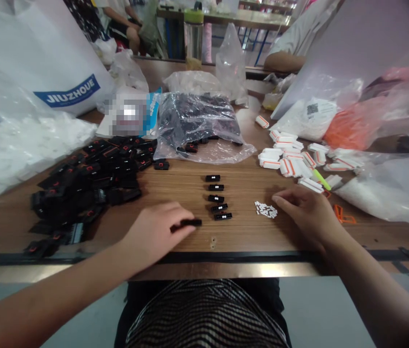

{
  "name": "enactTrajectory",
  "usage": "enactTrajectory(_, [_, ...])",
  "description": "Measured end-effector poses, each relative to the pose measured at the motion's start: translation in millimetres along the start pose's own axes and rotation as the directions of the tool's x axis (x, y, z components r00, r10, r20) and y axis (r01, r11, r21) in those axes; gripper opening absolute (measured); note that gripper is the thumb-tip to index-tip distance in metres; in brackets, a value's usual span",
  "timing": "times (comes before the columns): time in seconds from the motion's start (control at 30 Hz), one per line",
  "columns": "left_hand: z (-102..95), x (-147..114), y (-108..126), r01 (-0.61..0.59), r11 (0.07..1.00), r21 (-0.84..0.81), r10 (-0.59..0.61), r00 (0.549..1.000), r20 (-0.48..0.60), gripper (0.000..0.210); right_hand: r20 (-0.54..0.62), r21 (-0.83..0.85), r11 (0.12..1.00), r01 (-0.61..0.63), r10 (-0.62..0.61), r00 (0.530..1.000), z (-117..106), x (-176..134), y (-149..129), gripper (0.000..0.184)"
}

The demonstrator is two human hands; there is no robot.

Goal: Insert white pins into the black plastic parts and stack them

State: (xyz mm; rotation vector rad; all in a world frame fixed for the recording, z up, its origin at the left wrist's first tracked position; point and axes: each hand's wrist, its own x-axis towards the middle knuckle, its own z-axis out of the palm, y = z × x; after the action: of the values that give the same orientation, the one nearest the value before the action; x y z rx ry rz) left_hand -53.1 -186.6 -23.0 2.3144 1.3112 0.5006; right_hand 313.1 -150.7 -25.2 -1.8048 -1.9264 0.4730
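My left hand (159, 229) is closed on a small black plastic connector housing (192, 222), pinched between thumb and fingers just above the table. Beside it, several like black housings (216, 187) with white dots on top lie in a column. Near my right hand (304, 212) is a loose heap of tiny white pieces (266, 210). The thumb and forefinger of that hand come together just right of the heap; whether a tiny piece is between them cannot be made out.
Left lies a large pile of black housings (110, 164). A clear bag (200, 121) of black parts sits behind. White pieces with orange strips (291, 157), an orange clip (344, 216) and plastic bags (393, 188) are at right. A bottle (193, 36) stands at the back.
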Motion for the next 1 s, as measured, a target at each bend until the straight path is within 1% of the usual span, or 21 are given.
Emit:
enactTrajectory(0.03, [5.9, -5.2, 6.7, -0.071, 0.997, -0.023, 0.071, 0.997, -0.002, 0.012, 0.012, 0.033, 0.999, 0.017, -0.018, 1.000, 0.1, -4.7, -8.0, 0.018])
enactTrajectory(0.07, [12.6, -8.9, 13.9, -0.143, 0.989, -0.034, 0.143, 0.989, -0.029, 0.013, 0.025, 0.072, 0.996, 0.048, -0.050, 0.998, 0.7, -10.3, -17.4, 0.017])
enactTrajectory(0.13, [25.9, -11.3, 27.7, -0.224, 0.973, -0.053, 0.222, 0.974, -0.043, 0.017, 0.044, 0.161, 0.973, 0.163, -0.172, 0.984, 3.5, -23.6, -38.8, 0.014])
enactTrajectory(0.23, [39.5, -5.6, 41.3, -0.213, 0.971, -0.110, 0.204, 0.975, -0.084, 0.018, 0.100, 0.239, 0.914, 0.327, -0.359, 0.928, 11.6, -43.0, -66.6, 0.007])
enactTrajectory(0.3, [42.8, -0.9, 44.6, -0.171, 0.975, -0.142, 0.158, 0.982, -0.100, 0.018, 0.131, 0.279, 0.887, 0.368, -0.415, 0.900, 18.1, -52.1, -76.9, 0.006])
enactTrajectory(0.43, [42.7, 2.5, 44.5, -0.114, 0.975, -0.190, 0.100, 0.992, -0.083, 0.018, 0.125, 0.286, 0.878, 0.385, -0.433, 0.893, 29.5, -59.2, -81.6, 0.006])
enactTrajectory(0.6, [41.1, 3.1, 46.8, -0.071, 0.983, -0.168, 0.060, 0.996, -0.070, 0.018, 0.108, 0.260, 0.878, 0.401, -0.439, 0.892, 39.6, -58.3, -83.9, 0.008])
enactTrajectory(0.83, [38.3, 6.7, 53.2, -0.003, 0.990, -0.138, 0.001, 1.000, -0.014, 0.016, 0.118, 0.173, 0.881, 0.441, -0.463, 0.878, 41.4, -55.2, -89.3, 0.010])
enactTrajectory(0.9, [38.8, 7.0, 53.0, 0.000, 0.990, -0.143, -0.001, 1.000, -0.009, 0.017, 0.113, 0.124, 0.873, 0.472, -0.485, 0.867, 39.2, -54.0, -92.2, 0.011])
enactTrajectory(1.0, [39.8, 6.7, 51.8, 0.005, 0.988, -0.155, -0.005, 1.000, -0.003, 0.017, 0.096, 0.022, 0.830, 0.557, -0.556, 0.826, 35.4, -53.5, -96.9, 0.013])
